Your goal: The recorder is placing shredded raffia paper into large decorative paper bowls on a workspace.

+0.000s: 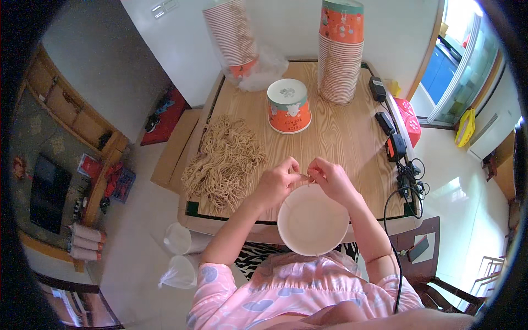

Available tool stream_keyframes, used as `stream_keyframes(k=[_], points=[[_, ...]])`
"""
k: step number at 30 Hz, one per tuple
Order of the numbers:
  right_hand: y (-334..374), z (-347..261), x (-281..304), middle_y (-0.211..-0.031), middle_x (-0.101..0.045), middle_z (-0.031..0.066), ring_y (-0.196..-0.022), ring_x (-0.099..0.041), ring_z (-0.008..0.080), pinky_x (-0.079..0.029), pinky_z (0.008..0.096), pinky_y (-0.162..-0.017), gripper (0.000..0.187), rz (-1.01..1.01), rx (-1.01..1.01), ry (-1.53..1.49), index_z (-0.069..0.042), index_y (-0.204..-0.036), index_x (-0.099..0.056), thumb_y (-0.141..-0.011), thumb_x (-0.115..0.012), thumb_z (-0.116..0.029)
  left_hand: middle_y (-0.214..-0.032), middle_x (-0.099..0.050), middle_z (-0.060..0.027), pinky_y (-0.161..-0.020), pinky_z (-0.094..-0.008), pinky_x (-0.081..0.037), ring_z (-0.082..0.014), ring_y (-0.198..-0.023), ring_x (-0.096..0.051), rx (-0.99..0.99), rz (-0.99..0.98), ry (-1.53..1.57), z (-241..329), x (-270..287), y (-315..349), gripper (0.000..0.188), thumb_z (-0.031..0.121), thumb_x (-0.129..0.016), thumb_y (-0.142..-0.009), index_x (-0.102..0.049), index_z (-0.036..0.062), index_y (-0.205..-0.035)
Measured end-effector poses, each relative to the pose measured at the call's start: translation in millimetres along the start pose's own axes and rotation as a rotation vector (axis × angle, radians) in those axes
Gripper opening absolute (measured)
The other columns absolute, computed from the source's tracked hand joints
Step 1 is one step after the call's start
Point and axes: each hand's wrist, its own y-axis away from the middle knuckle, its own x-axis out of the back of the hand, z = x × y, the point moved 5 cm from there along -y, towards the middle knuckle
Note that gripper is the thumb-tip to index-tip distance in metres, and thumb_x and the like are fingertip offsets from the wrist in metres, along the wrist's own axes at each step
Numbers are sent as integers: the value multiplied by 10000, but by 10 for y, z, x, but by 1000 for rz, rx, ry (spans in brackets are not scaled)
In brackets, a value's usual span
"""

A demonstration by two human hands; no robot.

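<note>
A white-lined paper bucket point(313, 223) tilts toward me at the near table edge, its opening facing up. At its far rim my left hand point(283, 180) and my right hand point(331, 180) meet, fingers closed in a pinch. Between the fingertips shows a short bit of tan cord; most of it is hidden by the fingers. To the left of my left hand lies a loose heap of tan twisted cords point(225, 162). Beyond my hands an orange and green printed paper bucket point(290, 113) stands upside down on the table.
A tall stack of paper buckets point(340, 60) stands at the back right of the wooden table point(352, 132); another stack in a plastic bag point(234, 38) leans at the back left. Black power adapters and cables point(404, 176) line the right edge. A cardboard box point(173, 154) sits left of the table.
</note>
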Motion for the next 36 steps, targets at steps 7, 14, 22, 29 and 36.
stream_keyframes(k=[7, 14, 22, 29, 36], points=[[1, -152, 117, -851, -592, 146, -796, -619, 320, -506, 378, -690, 62, 107, 152, -8, 0, -891, -558, -868, -577, -55, -908, -535, -21, -630, -343, -530, -203, -755, -615, -139, 28, -30, 88, 28, -71, 352, 29, -642, -747, -704, 249, -1016], [11, -260, 124, -874, -585, 150, -817, -619, 322, -506, 375, -707, 62, 68, 133, -49, 3, -888, -566, -864, -576, -53, -842, -527, -56, -594, -364, -517, -245, -711, -604, -154, 46, -252, 13, -86, -89, 368, 78, -624, -800, -629, 230, -1135], [-64, 104, 114, -841, -657, 149, -809, -644, 341, -507, 407, -686, 80, 145, 18, 5, -16, -893, -567, -881, -553, -94, -831, -529, -52, -614, -373, -523, -244, -799, -624, -121, 21, -172, 215, 56, -145, 107, 161, -651, -808, -591, 87, -858], [-45, 66, 60, -802, -668, 143, -785, -647, 366, -508, 417, -653, 99, 81, 32, 97, -33, -906, -560, -904, -534, -128, -887, -525, -72, -654, -372, -518, -254, -791, -611, -131, -49, -220, 205, 98, -116, 139, -25, -643, -685, -562, 53, -767], [-20, 11, 35, -727, -660, 138, -691, -669, 294, -510, 384, -601, 104, 17, 13, -64, -26, -922, -511, -933, -501, -129, -862, -528, -67, -649, -352, -518, -232, -773, -605, -183, 59, -126, 162, 103, -122, 121, -50, -656, -655, -615, 45, -719]])
